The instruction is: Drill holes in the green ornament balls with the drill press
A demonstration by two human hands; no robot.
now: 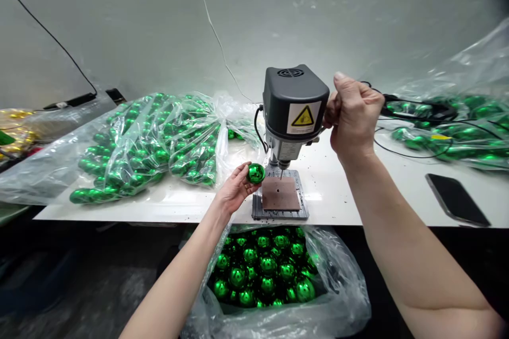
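Observation:
A shiny green ball (256, 174) is pinched in the fingers of my left hand (238, 186), just left of the drill's bit. The small drill press (295, 100) has a black housing with a yellow warning label. My right hand (353, 111) is closed in a fist at the right side of the housing, around what looks like its lever, mostly hidden by the fingers. Below the bit, a brownish square plate (280, 194) with a small dark hole lies on the grey slotted base (281, 216).
Clear bags of green balls (147, 143) stand left on the white table (191, 206); another bag (473, 122) lies right, near black cables. A phone (457, 200) lies at the right front edge. An open lined container of green balls (268, 265) is below the table edge.

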